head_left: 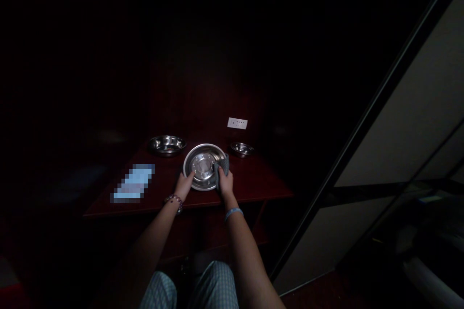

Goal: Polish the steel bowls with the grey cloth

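A round steel plate [201, 164] with dimples around its middle lies on the dark red table [253, 181], tilted a little toward me. My left hand [184, 185] grips its near left rim, fingers closed on the edge. My right hand [225, 181] is closed on a grey cloth [222, 168] pressed against the plate's right side. A beaded bracelet sits on my left wrist and a pale blue band on my right.
A larger steel bowl [167, 145] stands behind the plate to the left, a small steel bowl [242, 149] to the right. A white socket panel [237, 123] lies farther back. A blurred pale blue flat item [133, 183] lies at left. A wall panel stands at right.
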### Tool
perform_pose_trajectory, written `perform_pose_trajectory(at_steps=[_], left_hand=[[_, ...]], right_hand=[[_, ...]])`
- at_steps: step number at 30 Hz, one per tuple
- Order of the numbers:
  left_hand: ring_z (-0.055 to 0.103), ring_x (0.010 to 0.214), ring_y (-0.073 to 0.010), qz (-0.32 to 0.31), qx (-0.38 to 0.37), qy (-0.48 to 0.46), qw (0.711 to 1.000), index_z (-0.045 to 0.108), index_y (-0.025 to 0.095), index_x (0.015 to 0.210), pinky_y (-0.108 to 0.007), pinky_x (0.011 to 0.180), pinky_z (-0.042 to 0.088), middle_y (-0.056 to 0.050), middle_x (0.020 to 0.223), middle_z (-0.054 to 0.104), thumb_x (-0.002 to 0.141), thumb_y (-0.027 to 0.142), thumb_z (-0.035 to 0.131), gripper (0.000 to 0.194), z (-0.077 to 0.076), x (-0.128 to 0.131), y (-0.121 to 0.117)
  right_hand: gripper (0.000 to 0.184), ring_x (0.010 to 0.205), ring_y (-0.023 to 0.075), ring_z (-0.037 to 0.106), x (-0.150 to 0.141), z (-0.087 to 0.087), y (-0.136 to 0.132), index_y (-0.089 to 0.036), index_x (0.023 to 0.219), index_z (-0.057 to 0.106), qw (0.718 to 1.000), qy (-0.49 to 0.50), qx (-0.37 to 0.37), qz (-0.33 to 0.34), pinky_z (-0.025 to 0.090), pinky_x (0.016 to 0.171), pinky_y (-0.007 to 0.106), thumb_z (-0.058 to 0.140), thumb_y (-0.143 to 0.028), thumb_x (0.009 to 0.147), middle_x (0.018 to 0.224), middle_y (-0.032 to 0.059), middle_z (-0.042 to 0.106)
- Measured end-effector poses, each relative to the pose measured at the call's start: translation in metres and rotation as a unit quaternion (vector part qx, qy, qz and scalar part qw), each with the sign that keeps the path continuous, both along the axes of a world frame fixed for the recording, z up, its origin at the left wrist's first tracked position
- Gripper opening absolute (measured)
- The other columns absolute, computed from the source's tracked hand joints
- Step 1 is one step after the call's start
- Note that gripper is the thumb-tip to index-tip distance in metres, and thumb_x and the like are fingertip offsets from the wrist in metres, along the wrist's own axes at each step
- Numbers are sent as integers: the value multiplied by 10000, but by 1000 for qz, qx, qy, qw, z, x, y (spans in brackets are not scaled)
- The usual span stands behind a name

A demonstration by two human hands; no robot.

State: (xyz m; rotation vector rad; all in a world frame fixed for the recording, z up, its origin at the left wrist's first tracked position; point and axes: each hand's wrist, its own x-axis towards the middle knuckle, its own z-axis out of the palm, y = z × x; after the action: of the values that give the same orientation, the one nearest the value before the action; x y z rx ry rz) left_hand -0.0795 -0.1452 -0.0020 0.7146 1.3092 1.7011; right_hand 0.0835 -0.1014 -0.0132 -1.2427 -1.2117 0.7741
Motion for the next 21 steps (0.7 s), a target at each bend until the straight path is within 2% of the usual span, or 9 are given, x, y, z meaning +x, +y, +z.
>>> perform_pose_trajectory(at_steps=[11, 17, 21], left_hand=[[717, 1282, -304, 7, -2, 0, 1000, 738, 123, 1093, -433, 1169, 499, -168, 1150, 817, 850, 112, 775, 245, -1, 0, 0], [714, 1284, -299, 0, 6, 1, 1000, 738, 130, 1069, -427, 1175, 495, -171, 1190, 806, 876, 120, 750, 194, -3, 0, 1], [710, 1291, -306, 1, 15, 4, 1000, 743, 136, 1077, -443, 1188, 483, -162, 1161, 812, 839, 136, 797, 243, -5, -1, 3]], right_hand=[[312, 932, 265, 774, 1, 0, 0, -184, 929, 793, 1000, -4, -2, -8, 574, 835, 318, 638, -452, 885, 971, 111, 830], [325, 948, 263, 773, 0, 0, 0, -182, 954, 795, 1000, -2, 1, 0, 572, 845, 315, 629, -452, 887, 991, 109, 827], [335, 931, 259, 771, 0, -1, 1, -187, 951, 799, 1000, 3, 4, 7, 575, 833, 312, 631, -468, 884, 969, 97, 826]])
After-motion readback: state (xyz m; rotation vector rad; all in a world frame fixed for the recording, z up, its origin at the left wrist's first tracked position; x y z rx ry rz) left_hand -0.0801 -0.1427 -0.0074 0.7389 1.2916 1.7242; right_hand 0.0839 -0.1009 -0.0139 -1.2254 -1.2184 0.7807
